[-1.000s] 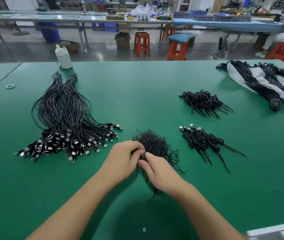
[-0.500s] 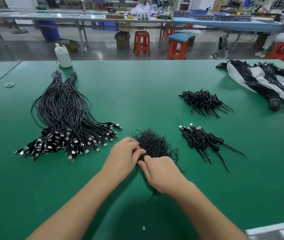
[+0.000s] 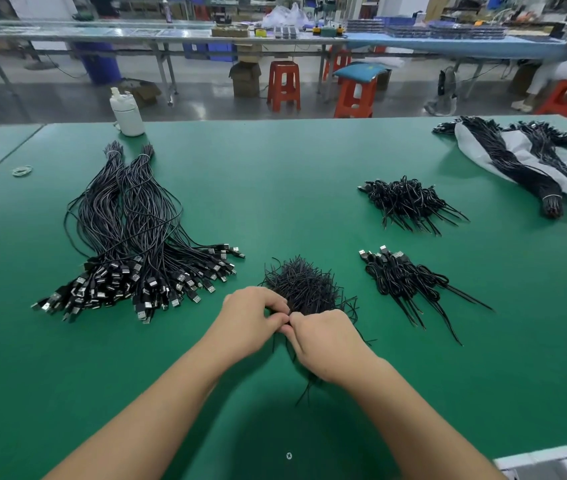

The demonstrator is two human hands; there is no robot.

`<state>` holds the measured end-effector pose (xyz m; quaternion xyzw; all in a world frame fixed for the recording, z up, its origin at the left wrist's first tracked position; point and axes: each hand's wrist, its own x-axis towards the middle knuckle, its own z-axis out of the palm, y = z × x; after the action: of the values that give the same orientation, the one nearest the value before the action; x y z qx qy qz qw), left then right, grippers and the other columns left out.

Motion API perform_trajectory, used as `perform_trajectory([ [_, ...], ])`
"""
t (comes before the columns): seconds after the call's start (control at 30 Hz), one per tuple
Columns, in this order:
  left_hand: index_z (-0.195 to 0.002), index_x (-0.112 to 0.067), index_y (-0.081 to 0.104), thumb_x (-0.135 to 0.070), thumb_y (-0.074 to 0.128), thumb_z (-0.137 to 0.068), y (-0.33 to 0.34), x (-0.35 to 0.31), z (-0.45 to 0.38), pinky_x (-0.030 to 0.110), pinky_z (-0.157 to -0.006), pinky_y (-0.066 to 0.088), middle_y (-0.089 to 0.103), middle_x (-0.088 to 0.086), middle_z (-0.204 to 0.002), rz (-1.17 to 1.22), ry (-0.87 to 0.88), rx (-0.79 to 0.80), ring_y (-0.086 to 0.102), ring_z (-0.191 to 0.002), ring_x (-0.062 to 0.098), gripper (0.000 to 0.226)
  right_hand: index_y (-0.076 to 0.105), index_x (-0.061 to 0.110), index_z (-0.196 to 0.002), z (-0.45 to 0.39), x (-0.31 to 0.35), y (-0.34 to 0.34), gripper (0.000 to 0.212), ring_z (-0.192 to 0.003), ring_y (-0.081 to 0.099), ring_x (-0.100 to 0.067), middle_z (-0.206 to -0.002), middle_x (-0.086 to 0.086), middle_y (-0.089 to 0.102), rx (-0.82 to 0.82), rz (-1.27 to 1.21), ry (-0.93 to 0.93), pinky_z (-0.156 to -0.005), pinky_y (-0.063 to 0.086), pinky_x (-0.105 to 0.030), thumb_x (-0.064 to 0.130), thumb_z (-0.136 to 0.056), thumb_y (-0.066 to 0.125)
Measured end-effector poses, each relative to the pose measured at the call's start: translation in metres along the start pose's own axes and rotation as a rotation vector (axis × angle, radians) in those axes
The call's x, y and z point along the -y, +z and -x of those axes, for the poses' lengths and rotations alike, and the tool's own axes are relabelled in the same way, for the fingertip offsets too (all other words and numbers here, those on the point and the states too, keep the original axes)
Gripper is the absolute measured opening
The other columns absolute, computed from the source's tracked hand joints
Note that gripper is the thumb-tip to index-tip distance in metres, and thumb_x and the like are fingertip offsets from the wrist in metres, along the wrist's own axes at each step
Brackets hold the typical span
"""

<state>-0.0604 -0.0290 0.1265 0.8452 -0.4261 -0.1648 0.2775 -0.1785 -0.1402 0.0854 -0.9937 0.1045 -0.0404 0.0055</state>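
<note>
A worker's left hand (image 3: 252,323) and right hand (image 3: 327,344) meet fingertip to fingertip at the near edge of a heap of black wire ties (image 3: 303,285) on a green bench (image 3: 275,188). Both hands are curled, pinching strands from the heap, and a few loose strands trail out from under the right hand toward the worker. The heap lies just beyond the knuckles, touching both hands. Out past the left hand sprawls a large bundle of black USB cables (image 3: 129,237), its metal plugs fanned nearest that hand and its far ends banded together. Beyond that bundle a white bottle (image 3: 126,114) stands at the bench's far edge, with a rubber band (image 3: 22,170) lying farther out to the left. Outside the right hand sits a small pile of coiled cables (image 3: 403,275), and a second coiled pile (image 3: 410,200) lies beyond it. Far off to the right, more cable bundles rest on a grey bag (image 3: 531,150).
</note>
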Motion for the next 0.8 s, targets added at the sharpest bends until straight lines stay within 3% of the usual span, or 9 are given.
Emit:
perform_trajectory([
  [0.1, -0.084, -0.029, 0.072, -0.024, 0.069, -0.087, 0.000, 0.000, -0.001, 0.038, -0.105, 0.038, 0.072, -0.015, -0.096, -0.100, 0.008, 0.034, 0.062, -0.101, 0.010, 0.007, 0.055, 0.016, -0.105, 0.000, 0.000, 0.001, 0.042, -0.077, 0.066, -0.033, -0.087, -0.005, 0.069, 0.047, -0.003, -0.030, -0.061, 0.028, -0.037, 0.044, -0.107, 0.024],
  [0.2, -0.086, -0.030, 0.068, -0.025, 0.063, -0.090, 0.000, -0.002, 0.000, 0.032, -0.100, 0.033, 0.070, -0.013, -0.094, -0.256, 0.053, 0.092, 0.061, -0.097, 0.011, 0.008, 0.055, 0.016, -0.101, -0.001, -0.001, -0.001, 0.043, -0.079, 0.066, -0.033, -0.087, -0.005, 0.069, 0.120, -0.030, -0.044, -0.062, 0.031, -0.036, 0.048, -0.107, 0.025],
  [0.3, -0.080, -0.032, 0.064, -0.025, 0.063, -0.089, 0.000, 0.000, -0.002, 0.029, -0.089, 0.044, 0.070, -0.011, -0.089, -0.275, 0.072, 0.079, 0.063, -0.089, 0.013, 0.011, 0.057, 0.018, -0.102, -0.004, -0.002, -0.007, 0.044, -0.087, 0.066, -0.030, -0.092, -0.004, 0.069, 0.142, -0.006, -0.008, -0.066, 0.036, -0.037, 0.053, -0.104, 0.030],
  [0.37, -0.071, -0.031, 0.062, -0.024, 0.068, -0.086, -0.004, 0.004, -0.005, 0.017, -0.069, 0.047, 0.067, -0.013, -0.076, -0.152, -0.018, 0.041, 0.061, -0.073, 0.007, 0.018, 0.062, 0.019, -0.108, -0.003, -0.003, -0.010, 0.036, -0.098, 0.064, -0.027, -0.102, -0.002, 0.069, -0.056, -0.011, 0.026, -0.078, 0.043, -0.037, 0.050, -0.100, 0.047],
  [0.43, -0.070, -0.027, 0.066, -0.022, 0.072, -0.086, -0.010, 0.010, -0.009, 0.011, -0.051, 0.039, 0.064, -0.010, -0.067, 0.064, -0.147, 0.001, 0.054, -0.056, 0.002, 0.018, 0.068, 0.013, -0.115, -0.001, -0.002, -0.011, 0.028, -0.115, 0.059, -0.030, -0.117, -0.006, 0.066, -0.374, -0.036, 0.062, -0.098, 0.045, -0.042, 0.029, -0.093, 0.066],
  [0.5, -0.077, -0.020, 0.071, -0.018, 0.074, -0.087, -0.016, 0.015, -0.010, 0.017, -0.054, 0.045, 0.069, 0.000, -0.069, 0.349, -0.269, -0.037, 0.058, -0.058, 0.007, 0.011, 0.069, 0.010, -0.118, 0.001, -0.001, -0.007, 0.032, -0.123, 0.055, -0.031, -0.126, -0.010, 0.063, -0.610, -0.098, 0.050, -0.106, 0.042, -0.046, 0.009, -0.086, 0.070],
  [0.57, -0.080, -0.013, 0.071, -0.011, 0.073, -0.087, -0.018, 0.015, -0.008, 0.021, -0.056, 0.045, 0.072, 0.003, -0.072, 0.648, -0.356, 0.014, 0.064, -0.066, 0.013, 0.008, 0.069, 0.010, -0.122, 0.001, 0.001, -0.006, 0.043, -0.119, 0.057, -0.030, -0.126, -0.010, 0.064, -0.626, -0.191, 0.009, -0.101, 0.047, -0.043, -0.001, -0.081, 0.072],
  [0.63, -0.079, -0.013, 0.069, -0.006, 0.070, -0.088, -0.016, 0.013, -0.006, 0.023, -0.053, 0.035, 0.073, 0.004, -0.073, 0.875, -0.413, 0.136, 0.068, -0.066, 0.013, 0.011, 0.069, 0.010, -0.123, 0.001, 0.002, -0.004, 0.043, -0.113, 0.062, -0.027, -0.124, -0.009, 0.065, -0.592, -0.288, -0.003, -0.094, 0.053, -0.039, -0.002, -0.082, 0.073],
  [0.8, -0.083, -0.010, 0.068, -0.007, 0.070, -0.088, -0.017, 0.013, -0.004, 0.026, -0.058, 0.035, 0.071, 0.007, -0.075, 0.885, -0.311, 0.200, 0.065, -0.062, 0.011, 0.006, 0.074, 0.010, -0.115, 0.000, -0.003, -0.007, 0.024, -0.107, 0.063, -0.021, -0.118, -0.002, 0.069, -0.626, -0.414, 0.004, -0.094, 0.052, -0.030, 0.012, -0.091, 0.071],
])
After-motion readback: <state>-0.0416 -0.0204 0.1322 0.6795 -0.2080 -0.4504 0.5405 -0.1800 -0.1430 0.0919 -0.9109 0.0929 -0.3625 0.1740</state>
